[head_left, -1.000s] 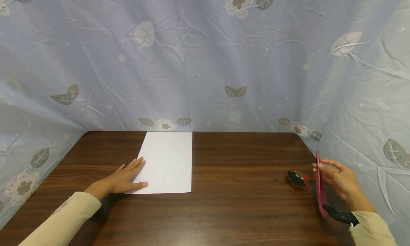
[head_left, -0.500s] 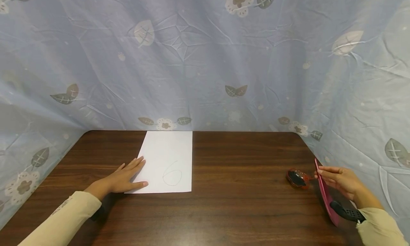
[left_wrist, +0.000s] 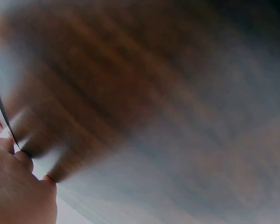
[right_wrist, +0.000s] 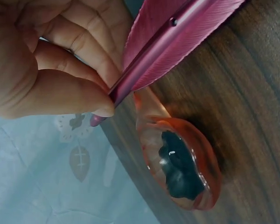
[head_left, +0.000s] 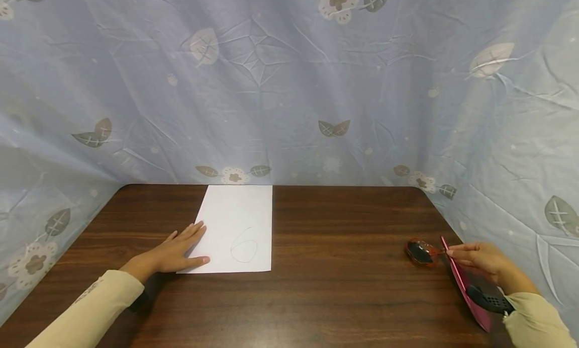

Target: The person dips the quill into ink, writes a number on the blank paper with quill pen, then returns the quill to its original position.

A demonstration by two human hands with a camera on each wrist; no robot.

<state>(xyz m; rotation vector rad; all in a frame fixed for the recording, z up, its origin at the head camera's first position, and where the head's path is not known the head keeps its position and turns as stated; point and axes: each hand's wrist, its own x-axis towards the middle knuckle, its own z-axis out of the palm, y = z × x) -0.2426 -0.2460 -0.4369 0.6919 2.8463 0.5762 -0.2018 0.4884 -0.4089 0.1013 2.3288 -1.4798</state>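
My left hand [head_left: 169, 255] rests spread on the left edge of a white sheet of paper [head_left: 235, 207] that bears a thin drawn 6. In the left wrist view part of that hand [left_wrist: 21, 191] shows at the lower left corner. My right hand [head_left: 484, 262] pinches a pink feather-shaped quill pen [right_wrist: 158, 51] near its narrow tip between thumb and fingers. Its feathered end slants back toward the wrist. Just beside the tip, an orange see-through spoon [right_wrist: 207, 158] lies on the table with dark liquid [right_wrist: 179, 170] in its bowl.
The brown wooden table [head_left: 339, 297] meets a pale blue floral curtain [head_left: 289, 111] at its back and sides. A black wrist strap [head_left: 490, 300] sits close against the pen's feathered end. The spoon lies near the table's right edge.
The quill pen has tilted and come lower, its tip nearer the spoon and its feathered end swung right toward the front. My right hand has dropped slightly. The left hand stays on the paper.
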